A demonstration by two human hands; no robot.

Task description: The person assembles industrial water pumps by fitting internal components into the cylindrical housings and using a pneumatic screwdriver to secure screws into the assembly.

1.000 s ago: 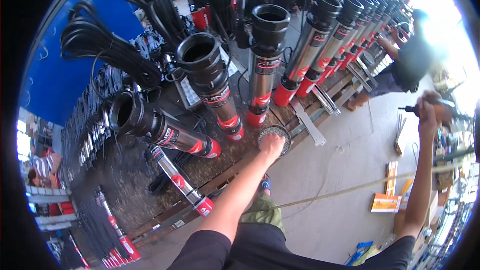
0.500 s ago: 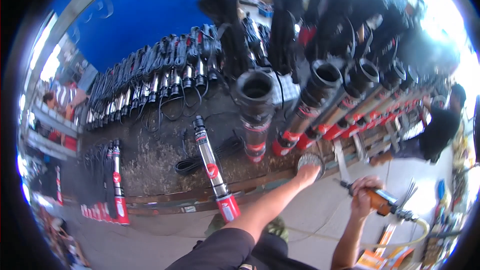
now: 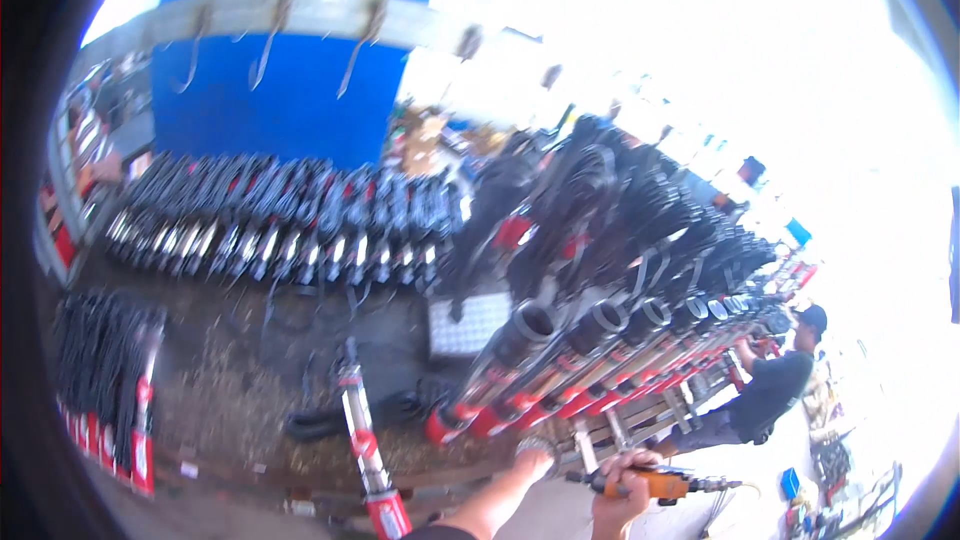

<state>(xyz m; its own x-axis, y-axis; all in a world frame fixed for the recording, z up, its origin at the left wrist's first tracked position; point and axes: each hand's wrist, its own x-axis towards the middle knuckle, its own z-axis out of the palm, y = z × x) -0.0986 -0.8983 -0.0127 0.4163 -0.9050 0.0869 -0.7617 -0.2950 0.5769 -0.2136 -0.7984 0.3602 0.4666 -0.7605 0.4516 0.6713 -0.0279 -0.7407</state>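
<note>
My left hand (image 3: 528, 462) reaches to a small round grey dish (image 3: 537, 447) at the bench's front edge; blur hides its fingers and the dish's contents. Just to the right, my right hand (image 3: 625, 485) is wrapped round an orange power driver (image 3: 662, 485) with a dark tip pointing left and a hose at its rear. Left of my hands, a silver pump (image 3: 360, 420) with a red end lies across the front of the bench. Beyond the dish, a slanting row of pumps (image 3: 520, 335) with dark open tops and red bases stands on the bench.
Bundled pumps with coiled black cables (image 3: 290, 195) line the back of the dark bench (image 3: 230, 360). More bundles (image 3: 105, 370) lie at the left. A white patterned block (image 3: 470, 325) is behind the row. A co-worker (image 3: 770, 380) stands at the right. Hooks (image 3: 265, 45) hang from a rail.
The view has swung up and right, so the bench sits lower and further left. My left hand stays at the dish. The driver in my right hand has come nearer to it and lies more level.
</note>
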